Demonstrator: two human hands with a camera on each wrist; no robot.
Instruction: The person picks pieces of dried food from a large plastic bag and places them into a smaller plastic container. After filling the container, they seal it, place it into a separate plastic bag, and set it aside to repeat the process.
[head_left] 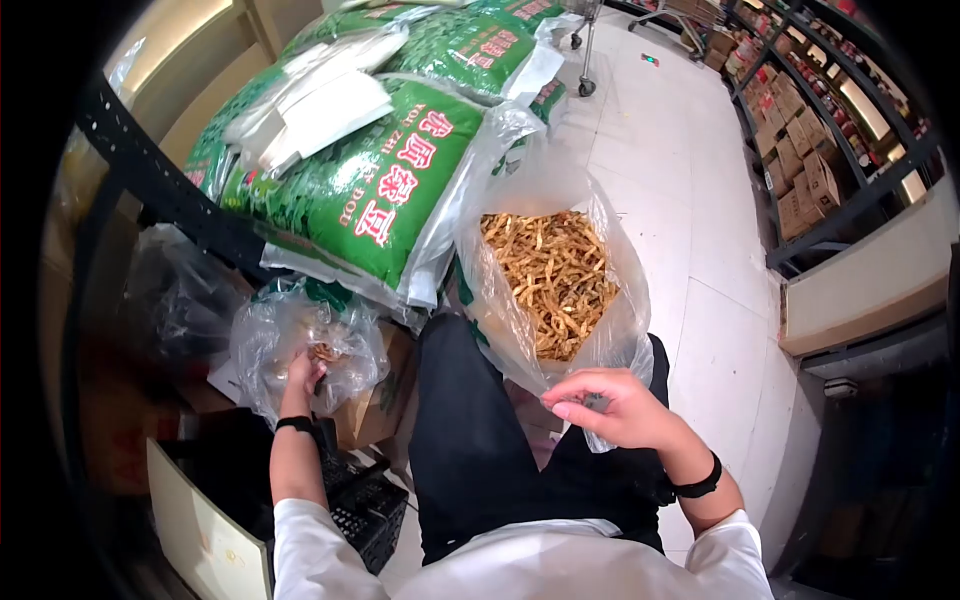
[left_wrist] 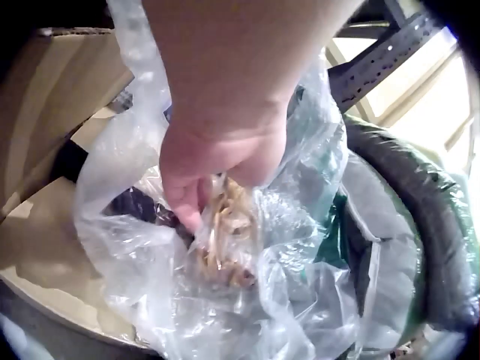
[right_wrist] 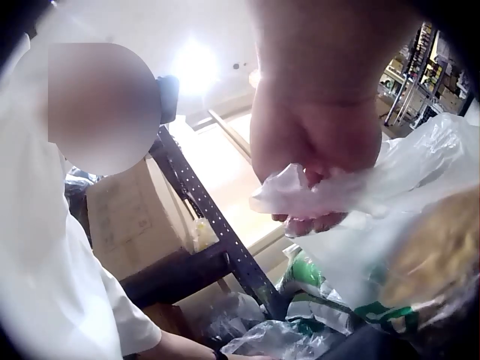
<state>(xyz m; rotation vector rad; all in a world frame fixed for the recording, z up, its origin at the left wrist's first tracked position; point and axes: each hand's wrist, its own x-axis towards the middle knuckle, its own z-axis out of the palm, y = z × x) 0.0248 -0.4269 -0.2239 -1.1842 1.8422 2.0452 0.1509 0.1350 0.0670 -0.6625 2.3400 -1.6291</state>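
Note:
A large clear plastic bag [head_left: 627, 280] of brown dried strips [head_left: 550, 285] stands open between the person's knees. The right hand [head_left: 615, 405] pinches its near rim, and in the right wrist view a fold of the plastic [right_wrist: 300, 196] runs through the fingers. To the left, the left hand [head_left: 305, 372] reaches down into a smaller clear plastic bag [head_left: 350, 375]. In the left wrist view this hand [left_wrist: 217, 161] points downward, right at some brown strips [left_wrist: 229, 232] inside; whether it grips any, I cannot tell.
Green printed sacks [head_left: 400, 170] are piled ahead, with white folded bags [head_left: 325, 110] on top. A cardboard box [head_left: 375, 400] is under the smaller bag, and a black crate [head_left: 370, 520] stands beside the left arm. Shelves of boxes [head_left: 800, 140] line the right side beyond the tiled floor [head_left: 700, 300].

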